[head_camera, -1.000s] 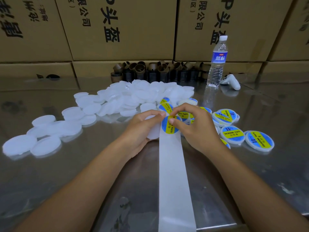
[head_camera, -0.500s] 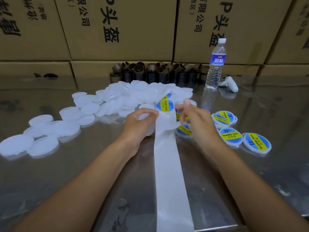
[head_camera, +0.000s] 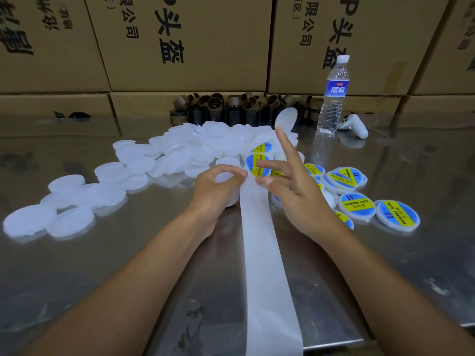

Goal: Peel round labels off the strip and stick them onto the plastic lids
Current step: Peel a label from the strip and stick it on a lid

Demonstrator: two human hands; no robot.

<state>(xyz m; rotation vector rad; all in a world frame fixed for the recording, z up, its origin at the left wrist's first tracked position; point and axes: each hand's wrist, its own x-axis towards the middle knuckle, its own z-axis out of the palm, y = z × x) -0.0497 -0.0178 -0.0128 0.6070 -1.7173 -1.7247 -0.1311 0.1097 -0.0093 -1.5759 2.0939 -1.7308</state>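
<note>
As a peeled label [head_camera: 286,118] is carried on one fingertip [head_camera: 279,132] of the spread right hand [head_camera: 300,199], it could be creased or stuck crooked on the lid [head_camera: 223,177] gripped by the left hand [head_camera: 213,196].

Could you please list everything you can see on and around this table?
cardboard boxes: several, brown with black print, stacked behind the table
cardboard tube cores: many, brown, back centre
water bottle: one, clear with blue label, back right
controller: one, white, right of the bottle
unlabelled lids: many, white, piled centre and left
labelled lids: several, white with blue-yellow labels, right
backing strip: one, white, near edge to the hands
round label: one, blue-yellow, on the strip by the right fingers
held lid: one, white, in the left hand
metal table: one, grey, under everything
left hand: one, holds the lid
right hand: one, fingers spread, touching the label
</note>
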